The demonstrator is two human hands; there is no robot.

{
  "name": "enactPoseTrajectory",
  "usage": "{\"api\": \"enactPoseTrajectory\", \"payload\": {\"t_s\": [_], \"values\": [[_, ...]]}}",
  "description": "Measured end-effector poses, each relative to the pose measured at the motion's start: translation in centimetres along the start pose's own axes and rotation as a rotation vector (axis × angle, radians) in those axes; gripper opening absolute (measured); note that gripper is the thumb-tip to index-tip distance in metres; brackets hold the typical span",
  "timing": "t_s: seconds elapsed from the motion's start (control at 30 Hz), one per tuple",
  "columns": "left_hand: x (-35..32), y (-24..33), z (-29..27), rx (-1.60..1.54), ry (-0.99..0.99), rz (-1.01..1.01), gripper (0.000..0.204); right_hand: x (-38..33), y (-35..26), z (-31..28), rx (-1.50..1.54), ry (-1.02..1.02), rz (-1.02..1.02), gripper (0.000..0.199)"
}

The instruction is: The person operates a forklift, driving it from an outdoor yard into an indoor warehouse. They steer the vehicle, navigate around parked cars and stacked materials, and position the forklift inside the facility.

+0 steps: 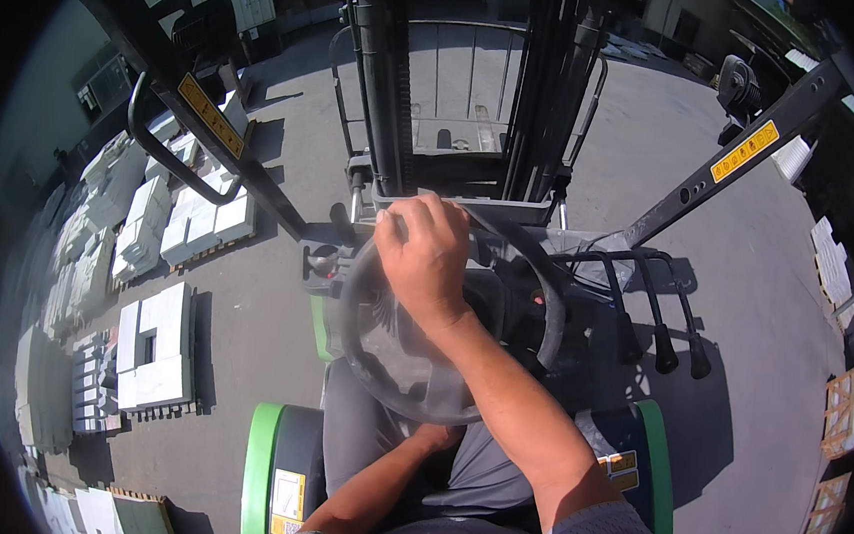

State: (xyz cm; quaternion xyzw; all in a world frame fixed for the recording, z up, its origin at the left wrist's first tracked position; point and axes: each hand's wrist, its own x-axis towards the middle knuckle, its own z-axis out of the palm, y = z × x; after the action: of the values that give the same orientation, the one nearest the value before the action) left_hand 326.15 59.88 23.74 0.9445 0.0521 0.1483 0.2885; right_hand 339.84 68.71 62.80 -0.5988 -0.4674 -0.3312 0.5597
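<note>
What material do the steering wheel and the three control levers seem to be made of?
Steering wheel: probably black plastic or rubber over a hard core; matte rim, gripped at the top by the right hand. Control levers: thin dark metal rods, it seems, with black knobs, likely plastic.

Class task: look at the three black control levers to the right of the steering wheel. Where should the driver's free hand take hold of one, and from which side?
Grip the black knob at the top of a control lever, coming from above with the left hand, now low by the lap. The stems are thin and slanted; only the rounded knobs offer a palm hold. The right hand grips the steering wheel rim.
</note>
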Motion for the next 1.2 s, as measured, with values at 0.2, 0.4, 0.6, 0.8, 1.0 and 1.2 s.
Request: {"api": "enactPoseTrajectory", "payload": {"t_s": [0.2,0.4,0.6,0.8,1.0,1.2], "values": [[8.4,-7.9,-2.1,-0.034,-0.236,-0.126,0.043,4.7,6.4,7.6,0.036,0.021,0.034,0.014],[17.6,-11.8,-4.3,0.009,-0.491,-0.159,0.046,11.3,13.1,12.5,0.078,0.132,-0.018,0.012],[20.5,-12.7,-4.9,-0.074,-0.547,-0.25,0.048,13.3,15.3,13.7,0.031,0.085,-0.013,0.012],[19.8,-17.2,-7.4,-0.081,-0.179,-0.19,0.03,13.1,17.1,18.3,-0.014,0.057,0.0,0.012],[19.2,-5.3,-8.0,-0.091,-0.277,-0.131,0.044,13.1,17.9,5.8,-0.089,0.043,0.044,0.013],[19.7,3.3,-4.1,-0.018,-0.514,-0.431,0.044,13.9,19.4,-9.0,-0.115,0.068,0.164,0.012]]}}
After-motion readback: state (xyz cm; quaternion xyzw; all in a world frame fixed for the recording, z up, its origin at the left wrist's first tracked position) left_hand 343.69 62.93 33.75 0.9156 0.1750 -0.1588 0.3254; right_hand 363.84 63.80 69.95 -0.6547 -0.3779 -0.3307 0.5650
